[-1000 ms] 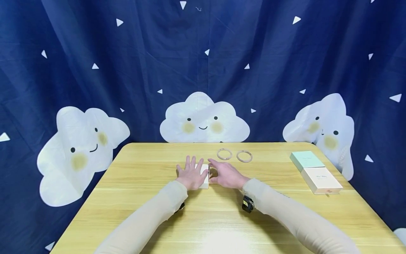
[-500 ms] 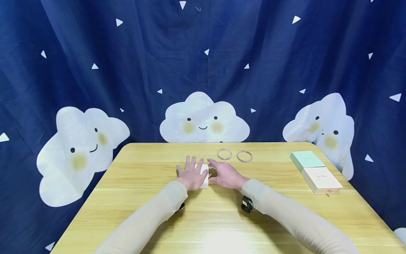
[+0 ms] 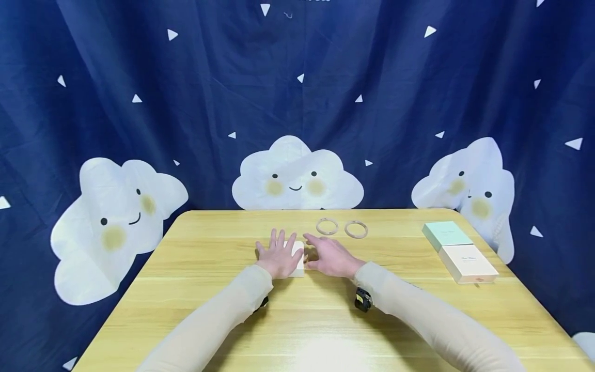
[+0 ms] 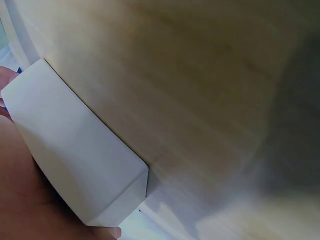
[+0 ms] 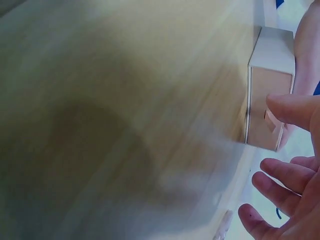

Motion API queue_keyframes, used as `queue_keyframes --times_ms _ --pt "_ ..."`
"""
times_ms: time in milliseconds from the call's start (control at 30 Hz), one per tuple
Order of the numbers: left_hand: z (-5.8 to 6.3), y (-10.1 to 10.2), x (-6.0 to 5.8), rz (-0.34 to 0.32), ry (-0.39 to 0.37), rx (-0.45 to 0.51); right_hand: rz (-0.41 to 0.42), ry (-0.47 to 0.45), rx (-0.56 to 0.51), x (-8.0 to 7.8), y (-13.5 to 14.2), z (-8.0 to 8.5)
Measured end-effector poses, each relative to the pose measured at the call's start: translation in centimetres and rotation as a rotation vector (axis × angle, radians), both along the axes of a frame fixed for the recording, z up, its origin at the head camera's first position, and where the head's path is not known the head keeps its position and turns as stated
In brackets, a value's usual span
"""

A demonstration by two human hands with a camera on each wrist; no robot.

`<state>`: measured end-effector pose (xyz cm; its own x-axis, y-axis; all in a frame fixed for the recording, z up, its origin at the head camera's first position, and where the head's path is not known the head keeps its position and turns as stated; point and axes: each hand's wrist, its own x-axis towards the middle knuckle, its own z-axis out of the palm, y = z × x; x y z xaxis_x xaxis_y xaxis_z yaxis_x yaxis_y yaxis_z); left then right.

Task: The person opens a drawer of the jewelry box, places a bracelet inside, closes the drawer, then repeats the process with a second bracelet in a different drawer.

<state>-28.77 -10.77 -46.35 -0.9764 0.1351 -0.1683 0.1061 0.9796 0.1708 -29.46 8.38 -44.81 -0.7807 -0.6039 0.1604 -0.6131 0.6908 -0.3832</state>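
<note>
A small white box lies on the table under my left hand, whose spread fingers rest flat across its top. In the left wrist view the box's long white side faces the camera. The right wrist view shows its pink end panel with a small ribbon tab. My right hand is beside that end. Its thumb is right at the tab, while the other fingers are spread apart with nothing between them.
Two pale bangles lie behind my right hand, near the far edge of the wooden table. To the right, a mint box and a pale pink box sit end to end. A blue cloud-print curtain hangs behind.
The head view has shifted very slightly. Both hands, the white box and the bangles keep nearly the same places.
</note>
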Motion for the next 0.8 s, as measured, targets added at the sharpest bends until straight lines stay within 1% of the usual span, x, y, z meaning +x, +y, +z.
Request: queue_keyframes --times_ms 167,333,433,567,800 --pt "0.0 -0.1 0.0 -0.002 0.005 0.011 -0.035 -0.008 -0.001 0.2 0.7 0.4" --pt "-0.2 -0.1 0.0 -0.007 0.016 0.020 -0.052 0.010 0.036 0.2 1.6 0.4" --pt "-0.2 -0.1 0.0 -0.009 0.013 0.013 -0.045 0.007 0.039 0.1 2.0 0.3" --pt "-0.2 -0.2 0.0 -0.011 0.018 0.016 -0.033 -0.026 0.038 0.1 2.1 0.2" --pt "-0.3 -0.3 -0.2 -0.019 0.040 0.033 -0.012 -0.073 0.039 0.0 1.3 0.1"
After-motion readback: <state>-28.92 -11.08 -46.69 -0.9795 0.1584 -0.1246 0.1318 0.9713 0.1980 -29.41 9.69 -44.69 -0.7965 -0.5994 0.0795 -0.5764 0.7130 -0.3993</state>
